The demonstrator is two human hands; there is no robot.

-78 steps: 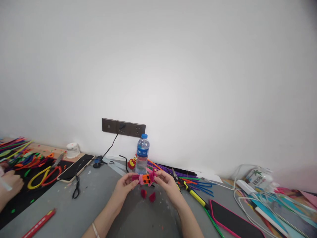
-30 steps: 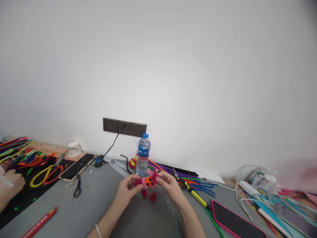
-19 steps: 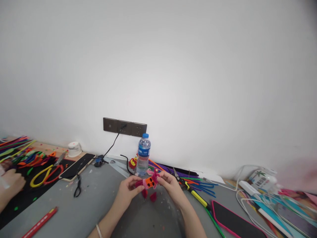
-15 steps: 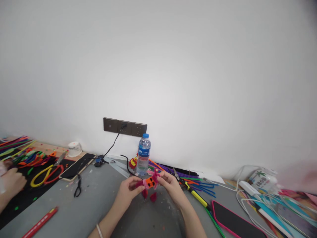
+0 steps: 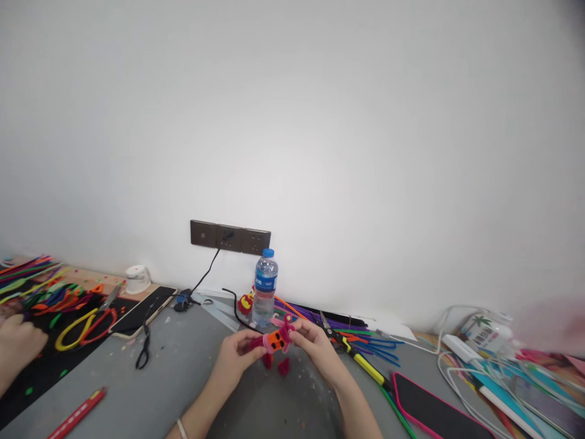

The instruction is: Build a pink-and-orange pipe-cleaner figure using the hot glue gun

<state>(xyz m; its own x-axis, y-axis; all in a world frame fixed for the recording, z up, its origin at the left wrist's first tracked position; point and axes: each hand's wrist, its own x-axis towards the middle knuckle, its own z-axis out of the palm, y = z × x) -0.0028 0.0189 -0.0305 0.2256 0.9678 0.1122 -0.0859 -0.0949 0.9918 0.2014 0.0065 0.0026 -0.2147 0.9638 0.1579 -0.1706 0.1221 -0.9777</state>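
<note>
Between my two hands, just above the grey table, is a small fuzzy pipe-cleaner figure, orange with dark spots and pink at both ends. My left hand pinches its left end between thumb and fingers. At the other end, my right hand grips the pink part; my fingers hide some of it. Two dark red fuzzy pieces show below the figure; whether they are joined to it I cannot tell. Behind my hands stands a water bottle with a blue cap, a red and yellow fuzzy piece beside it.
Yellow-handled scissors, blue pipe cleaners and a pink-cased phone lie to the right. At left are a red pencil-like stick, another phone, red-and-yellow scissors and another person's hand. White cables trail at far right.
The figure has turned slightly in my hands, and its pink right end now sits more upright. Both hands keep hold of it. The view has shifted a little.
</note>
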